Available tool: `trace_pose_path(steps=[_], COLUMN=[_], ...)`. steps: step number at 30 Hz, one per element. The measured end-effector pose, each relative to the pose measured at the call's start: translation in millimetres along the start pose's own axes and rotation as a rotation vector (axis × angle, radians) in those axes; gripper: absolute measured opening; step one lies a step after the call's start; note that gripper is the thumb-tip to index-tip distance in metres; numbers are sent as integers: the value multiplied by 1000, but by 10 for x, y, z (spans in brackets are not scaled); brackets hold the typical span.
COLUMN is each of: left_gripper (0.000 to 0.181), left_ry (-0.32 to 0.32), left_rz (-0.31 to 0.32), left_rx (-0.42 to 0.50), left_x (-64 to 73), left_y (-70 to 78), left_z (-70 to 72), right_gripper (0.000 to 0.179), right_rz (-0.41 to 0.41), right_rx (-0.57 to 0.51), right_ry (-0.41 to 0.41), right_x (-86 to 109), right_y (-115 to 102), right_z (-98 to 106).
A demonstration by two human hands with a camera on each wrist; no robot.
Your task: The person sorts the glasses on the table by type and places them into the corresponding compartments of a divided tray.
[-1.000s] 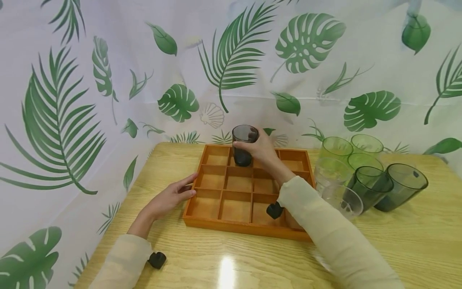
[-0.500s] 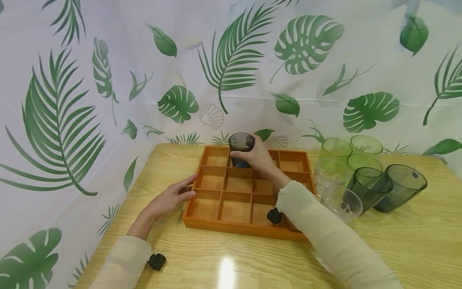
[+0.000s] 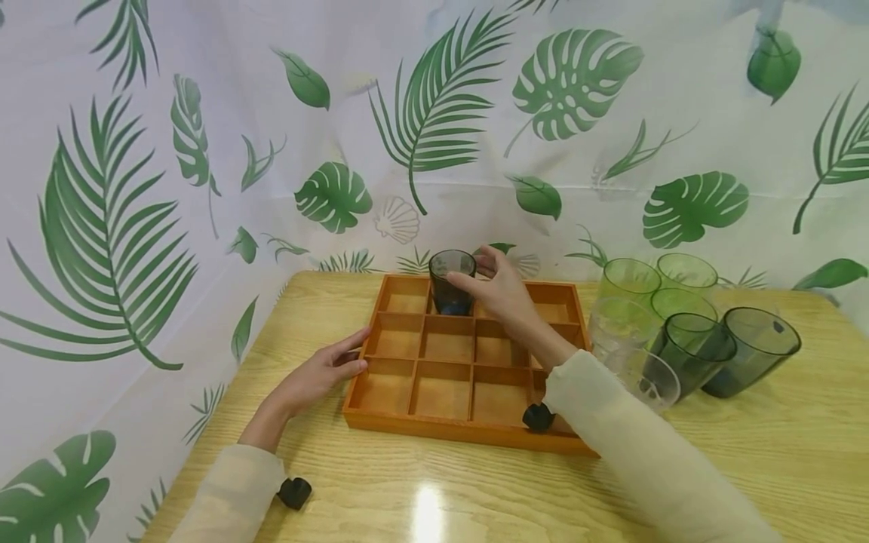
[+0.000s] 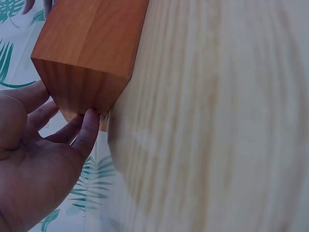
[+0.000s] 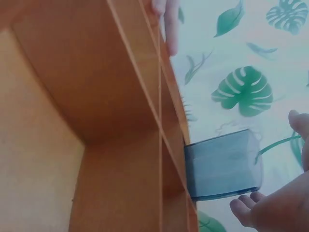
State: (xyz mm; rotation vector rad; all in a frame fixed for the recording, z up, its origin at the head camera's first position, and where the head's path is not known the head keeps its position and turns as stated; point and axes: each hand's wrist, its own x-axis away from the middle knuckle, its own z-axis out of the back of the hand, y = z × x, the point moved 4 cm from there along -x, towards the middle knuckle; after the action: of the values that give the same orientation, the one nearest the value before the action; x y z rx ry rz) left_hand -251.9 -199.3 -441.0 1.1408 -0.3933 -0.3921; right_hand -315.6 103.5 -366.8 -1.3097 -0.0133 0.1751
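A dark grey drinking glass (image 3: 444, 300) stands upright in a back-row compartment of the orange-brown wooden divider tray (image 3: 434, 432), second from the left. Around its rim my right hand (image 3: 508, 296) is spread, the thumb overlapping the glass in the head view. From the right wrist, the glass (image 5: 223, 164) shows a gap to the thumb and fingers. At the tray's left side, my left hand (image 3: 317, 383) rests its extended fingers against the outer wall; the left wrist view shows these fingertips (image 4: 90, 116) touching a tray corner (image 4: 82, 82).
Right of the tray stand several more glasses: green ones (image 3: 630, 277), clear ones (image 3: 661, 381) and dark ones (image 3: 760, 351). The leaf-printed cloth (image 3: 380, 113) hangs behind the wooden table (image 3: 380, 490). Black wrist pieces (image 3: 295, 492) sit at both sleeves.
The glass has gone down into the tray's back compartment. My right hand has let go, its fingers spreading and shifting right. My left hand stays at the tray's side.
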Motion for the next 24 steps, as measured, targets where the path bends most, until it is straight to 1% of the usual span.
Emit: trace_pose_path(steps=[8, 15, 21, 24], left_gripper=[66, 67, 67, 67], left_ry=[0, -3, -7, -9], left_rz=[-4, -3, -7, -4], left_rx=[-2, 1, 13, 15], left_x=[-4, 1, -9, -9], left_y=[-17, -25, -37, -34], left_z=[3, 6, 6, 4], right_gripper=[90, 87, 77, 75], right_rz=[14, 16, 47, 46], right_rx=[-58, -72, -105, -102], right_ry=[-39, -68, -79, -82], right_x=[221, 405, 579, 668], right_y=[-76, -81, -98, -113], right_z=[153, 324, 469, 544])
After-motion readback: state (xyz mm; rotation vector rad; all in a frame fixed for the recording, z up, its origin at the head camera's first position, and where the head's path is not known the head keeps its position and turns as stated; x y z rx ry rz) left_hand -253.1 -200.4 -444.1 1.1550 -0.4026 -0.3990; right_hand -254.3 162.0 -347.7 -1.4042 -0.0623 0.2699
